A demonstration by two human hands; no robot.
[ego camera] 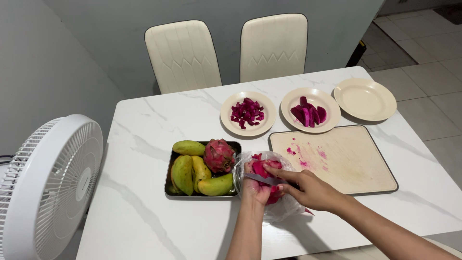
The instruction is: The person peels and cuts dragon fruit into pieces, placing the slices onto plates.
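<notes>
Fingers of left hand (255, 188) grip pink dragon fruit piece (262, 168) over clear bag (284, 207); right hand (308, 188) clasps knife (262, 179)

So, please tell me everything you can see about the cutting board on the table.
The cutting board is a beige rectangle with rounded corners and a thin dark edge; it looks like plastic. It lies flat on the white marble-look table, just in front of two of the three round cream plates. Its surface carries pink juice stains and a few small magenta fruit bits near its left side; the rest is bare. At its left front corner a clear plastic bag and the right hand sit against it or overlap its edge.
</notes>
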